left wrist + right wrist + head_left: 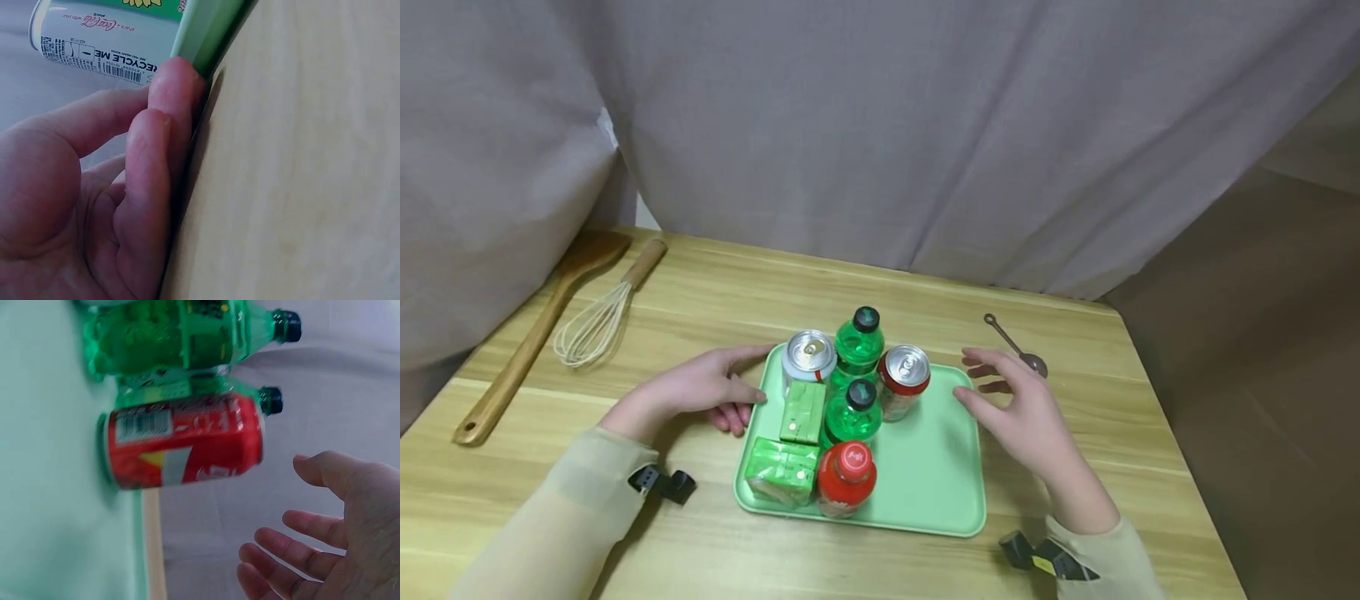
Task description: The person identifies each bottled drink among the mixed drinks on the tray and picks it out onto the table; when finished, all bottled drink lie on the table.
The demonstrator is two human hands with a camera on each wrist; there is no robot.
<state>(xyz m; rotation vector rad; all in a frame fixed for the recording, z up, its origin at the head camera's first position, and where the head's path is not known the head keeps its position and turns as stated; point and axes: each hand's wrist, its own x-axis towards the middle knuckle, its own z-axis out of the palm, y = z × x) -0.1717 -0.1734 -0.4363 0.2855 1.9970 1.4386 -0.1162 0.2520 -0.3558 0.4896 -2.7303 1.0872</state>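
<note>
A pale green tray (925, 479) lies on the wooden table. My left hand (703, 387) grips its left rim, thumb at the edge and fingertips against the tray's side (209, 37). Over the right edge hovers my right hand (1018, 408), fingers spread and loosely bent, holding nothing. On the tray stand a white can (809, 354), a red can (904, 379), two green bottles (859, 342) with black caps, a red bottle (847, 483) with a pink-red cap, and two green packs (782, 471). The red can (187, 440) is the item closest to my right hand.
A wooden spatula (535, 346) and a whisk (602, 321) with a wooden handle lie at the left of the table. A small dark measuring spoon (1011, 342) sits behind my right hand. Grey curtain (865, 133) hangs along the back edge.
</note>
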